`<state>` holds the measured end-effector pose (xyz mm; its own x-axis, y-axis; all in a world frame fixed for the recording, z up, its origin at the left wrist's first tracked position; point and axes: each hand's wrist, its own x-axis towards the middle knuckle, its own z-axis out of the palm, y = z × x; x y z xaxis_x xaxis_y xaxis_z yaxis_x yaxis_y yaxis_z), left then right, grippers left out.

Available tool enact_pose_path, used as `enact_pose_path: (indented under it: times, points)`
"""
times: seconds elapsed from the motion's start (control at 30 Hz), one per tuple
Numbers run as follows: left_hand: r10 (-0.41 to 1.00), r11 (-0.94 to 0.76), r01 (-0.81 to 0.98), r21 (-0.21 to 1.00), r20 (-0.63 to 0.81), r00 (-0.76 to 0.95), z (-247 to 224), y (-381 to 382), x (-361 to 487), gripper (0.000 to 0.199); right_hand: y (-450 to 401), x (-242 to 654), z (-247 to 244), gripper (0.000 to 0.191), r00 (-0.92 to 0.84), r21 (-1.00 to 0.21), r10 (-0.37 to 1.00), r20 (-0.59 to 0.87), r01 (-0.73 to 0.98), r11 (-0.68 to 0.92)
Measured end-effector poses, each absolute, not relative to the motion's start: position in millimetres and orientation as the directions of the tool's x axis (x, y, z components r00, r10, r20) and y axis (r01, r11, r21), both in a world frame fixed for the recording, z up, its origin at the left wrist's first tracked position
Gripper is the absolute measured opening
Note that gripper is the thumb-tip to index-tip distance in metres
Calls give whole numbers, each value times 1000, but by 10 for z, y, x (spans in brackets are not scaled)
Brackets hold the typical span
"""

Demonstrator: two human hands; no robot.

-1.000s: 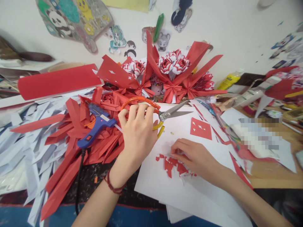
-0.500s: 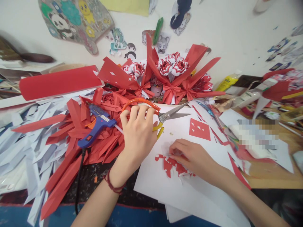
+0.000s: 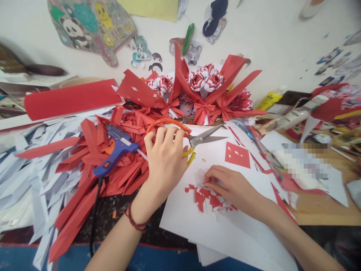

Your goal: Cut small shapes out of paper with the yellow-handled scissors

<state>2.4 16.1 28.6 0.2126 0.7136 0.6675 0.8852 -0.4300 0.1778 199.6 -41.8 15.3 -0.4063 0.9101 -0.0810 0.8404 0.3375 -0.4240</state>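
pale wall with cut-outs, dark tabletop, blue glue gun on red strips, label too small to read, left hand gripping scissors, blades parted, right hand pinched at red scraps on white paper, hold can't be told

- Scissors, one pair: grey metal blades, orange upper grip, yellow lower grip. Blades stood parted, one tip toward two o'clock, the other toward three.
- Paper scraps, assorted: red and white, small, jagged. Lay in a loose heap at five o'clock from the scissors, a few strays toward ten o'clock.
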Motion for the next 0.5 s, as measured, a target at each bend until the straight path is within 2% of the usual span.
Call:
enact_pose_path:
  times: [0.27, 0.5]
  points:
    - [704, -441, 882, 168, 674, 223, 279, 165, 28, 23, -414, 1925, 109, 12, -461, -363, 886, -49, 835, 414]
    - [696, -442, 881, 170, 684, 217, 280, 170, 25, 24, -428, 2016, 188, 8, -385, -475, 918, -93, 827, 299]
